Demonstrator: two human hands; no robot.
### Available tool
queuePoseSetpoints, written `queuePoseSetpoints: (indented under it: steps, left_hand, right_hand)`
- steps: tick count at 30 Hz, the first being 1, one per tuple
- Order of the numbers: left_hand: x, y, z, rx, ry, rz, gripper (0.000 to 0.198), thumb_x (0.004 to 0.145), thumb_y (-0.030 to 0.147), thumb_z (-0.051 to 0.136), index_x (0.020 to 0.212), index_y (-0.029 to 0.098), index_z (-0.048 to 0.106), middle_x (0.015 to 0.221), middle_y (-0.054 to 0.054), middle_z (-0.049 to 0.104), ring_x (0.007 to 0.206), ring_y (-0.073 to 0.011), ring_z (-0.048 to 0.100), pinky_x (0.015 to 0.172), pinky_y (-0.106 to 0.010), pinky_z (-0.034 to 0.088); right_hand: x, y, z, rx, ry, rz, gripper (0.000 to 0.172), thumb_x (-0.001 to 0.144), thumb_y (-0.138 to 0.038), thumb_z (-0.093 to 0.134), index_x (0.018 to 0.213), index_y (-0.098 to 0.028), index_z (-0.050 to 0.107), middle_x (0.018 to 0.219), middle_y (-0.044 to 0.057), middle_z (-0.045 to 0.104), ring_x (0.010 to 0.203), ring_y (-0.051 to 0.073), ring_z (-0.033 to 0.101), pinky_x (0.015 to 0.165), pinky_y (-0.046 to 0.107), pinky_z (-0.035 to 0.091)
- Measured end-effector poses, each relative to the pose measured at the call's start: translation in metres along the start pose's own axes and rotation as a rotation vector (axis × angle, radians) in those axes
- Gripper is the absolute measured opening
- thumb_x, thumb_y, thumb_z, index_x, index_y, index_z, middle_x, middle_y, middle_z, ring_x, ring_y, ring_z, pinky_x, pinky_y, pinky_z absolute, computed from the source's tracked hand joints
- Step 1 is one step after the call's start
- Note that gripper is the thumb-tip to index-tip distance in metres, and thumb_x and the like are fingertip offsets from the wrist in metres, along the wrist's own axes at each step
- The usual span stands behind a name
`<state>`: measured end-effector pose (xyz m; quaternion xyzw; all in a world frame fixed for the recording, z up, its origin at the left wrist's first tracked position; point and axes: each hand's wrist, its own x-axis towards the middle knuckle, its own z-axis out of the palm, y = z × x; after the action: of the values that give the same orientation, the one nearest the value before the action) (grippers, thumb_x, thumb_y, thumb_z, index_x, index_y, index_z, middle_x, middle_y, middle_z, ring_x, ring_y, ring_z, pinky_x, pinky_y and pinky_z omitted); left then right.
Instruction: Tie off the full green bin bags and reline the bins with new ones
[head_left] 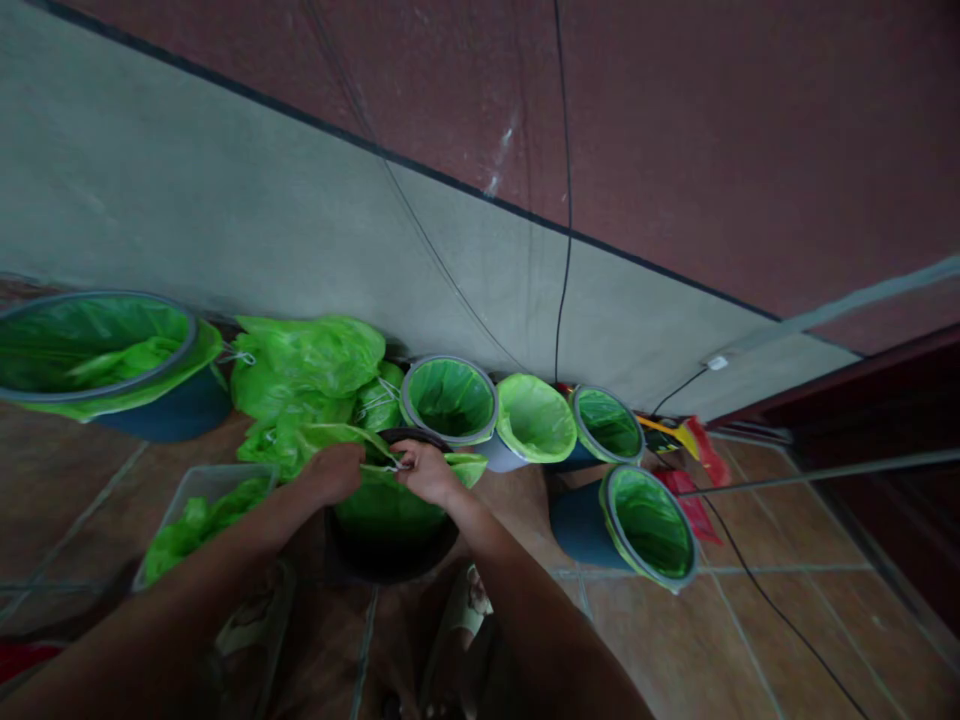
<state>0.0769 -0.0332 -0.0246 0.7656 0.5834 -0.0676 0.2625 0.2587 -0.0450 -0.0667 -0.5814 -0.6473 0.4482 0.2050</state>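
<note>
A dark bin (390,555) stands on the floor right in front of me, lined with a green plastic bag (386,505). My left hand (330,472) is closed on the bag's edge at the bin's left rim. My right hand (427,470) pinches the bag's thin white drawstring and green edge at the rim's far side. Both forearms reach forward over my feet.
Along the grey wall stand several blue bins lined with green bags: a large one (105,365) at left, three (450,400) in a row, one (637,520) tipped at right. Tied green bags (311,375) are piled behind. A clear tub (199,520) holds more green plastic. Black cables cross the floor.
</note>
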Motion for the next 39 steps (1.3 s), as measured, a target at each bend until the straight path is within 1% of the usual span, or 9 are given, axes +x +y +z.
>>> queuePoseSetpoints:
  steps: [8, 13, 16, 20, 23, 28, 33, 36, 39]
  left_hand:
    - [-0.003, 0.006, -0.006, -0.005, 0.025, 0.020, 0.029, 0.082, 0.009, 0.045, 0.091, 0.012, 0.072, 0.099, -0.016, 0.075, 0.098, -0.0292, 0.069, 0.089, -0.039, 0.052]
    - [-0.007, 0.013, -0.016, -0.037, 0.073, 0.108, 0.034, 0.086, 0.019, 0.048, 0.112, 0.016, 0.069, 0.115, -0.013, 0.073, 0.108, -0.0266, 0.067, 0.097, -0.038, 0.049]
    - [-0.010, 0.021, -0.022, -0.118, 0.163, 0.201, 0.037, 0.086, 0.028, 0.054, 0.120, 0.020, 0.066, 0.119, -0.010, 0.071, 0.111, -0.0257, 0.065, 0.099, -0.038, 0.048]
    - [-0.018, 0.038, -0.021, -0.214, 0.266, 0.318, 0.039, 0.085, 0.039, 0.059, 0.117, 0.017, 0.066, 0.107, -0.011, 0.073, 0.108, -0.0271, 0.063, 0.098, -0.039, 0.048]
    - [-0.021, 0.050, -0.013, -0.268, 0.298, 0.321, 0.038, 0.087, 0.045, 0.056, 0.112, 0.018, 0.067, 0.098, -0.010, 0.073, 0.103, -0.0268, 0.064, 0.095, -0.039, 0.048]
    - [-0.015, 0.060, -0.001, -0.369, 0.222, 0.242, 0.039, 0.097, 0.041, 0.037, 0.101, 0.016, 0.066, 0.096, -0.011, 0.073, 0.090, -0.0227, 0.068, 0.083, -0.034, 0.050]
    - [-0.013, 0.058, 0.010, -0.333, 0.104, 0.254, 0.036, 0.097, 0.034, 0.036, 0.090, 0.019, 0.067, 0.087, -0.008, 0.073, 0.087, -0.0221, 0.069, 0.083, -0.033, 0.050]
    - [-0.016, 0.057, 0.009, -0.449, 0.171, 0.344, 0.030, 0.095, 0.034, 0.039, 0.097, 0.021, 0.067, 0.097, -0.006, 0.075, 0.094, -0.0208, 0.069, 0.089, -0.032, 0.050]
    - [-0.020, 0.058, 0.001, -0.536, 0.273, 0.339, 0.030, 0.094, 0.036, 0.040, 0.097, 0.022, 0.067, 0.101, -0.004, 0.075, 0.097, -0.0200, 0.068, 0.091, -0.031, 0.050]
  right_hand:
    - [-0.004, -0.019, -0.014, 0.436, 0.091, 0.068, 0.036, 0.066, -0.013, 0.070, 0.101, -0.017, 0.069, 0.065, -0.007, 0.063, 0.057, 0.009, 0.055, 0.056, 0.020, 0.042]
    - [-0.011, -0.046, -0.040, 0.690, 0.087, 0.016, 0.041, 0.058, -0.025, 0.079, 0.098, -0.018, 0.069, 0.064, -0.007, 0.065, 0.049, 0.006, 0.047, 0.047, 0.019, 0.032]
    - [-0.015, -0.059, -0.056, 0.818, 0.116, -0.056, 0.044, 0.058, -0.030, 0.081, 0.099, -0.018, 0.069, 0.064, -0.005, 0.067, 0.045, 0.005, 0.042, 0.044, 0.019, 0.027]
    - [-0.017, -0.073, -0.064, 0.854, 0.126, -0.135, 0.043, 0.060, -0.033, 0.083, 0.098, -0.019, 0.069, 0.068, -0.002, 0.071, 0.049, 0.007, 0.050, 0.044, 0.019, 0.029]
    - [-0.017, -0.079, -0.059, 0.848, 0.103, -0.153, 0.039, 0.059, -0.034, 0.084, 0.092, -0.018, 0.070, 0.067, -0.002, 0.071, 0.051, 0.008, 0.054, 0.046, 0.019, 0.034]
    - [-0.023, -0.093, -0.057, 0.880, 0.057, -0.200, 0.036, 0.062, -0.033, 0.083, 0.093, -0.019, 0.072, 0.070, 0.000, 0.072, 0.053, 0.009, 0.054, 0.044, 0.019, 0.032]
    - [-0.029, -0.102, -0.083, 1.058, 0.255, -0.284, 0.033, 0.063, -0.031, 0.081, 0.094, -0.022, 0.071, 0.073, 0.001, 0.072, 0.049, 0.007, 0.044, 0.043, 0.020, 0.025]
    - [-0.032, -0.100, -0.100, 1.099, 0.335, -0.307, 0.032, 0.064, -0.028, 0.079, 0.094, -0.024, 0.070, 0.077, 0.000, 0.072, 0.047, 0.005, 0.035, 0.042, 0.021, 0.024]
    - [-0.033, -0.096, -0.108, 1.070, 0.392, -0.280, 0.031, 0.064, -0.028, 0.078, 0.094, -0.022, 0.070, 0.082, 0.001, 0.073, 0.049, 0.006, 0.035, 0.042, 0.021, 0.026]
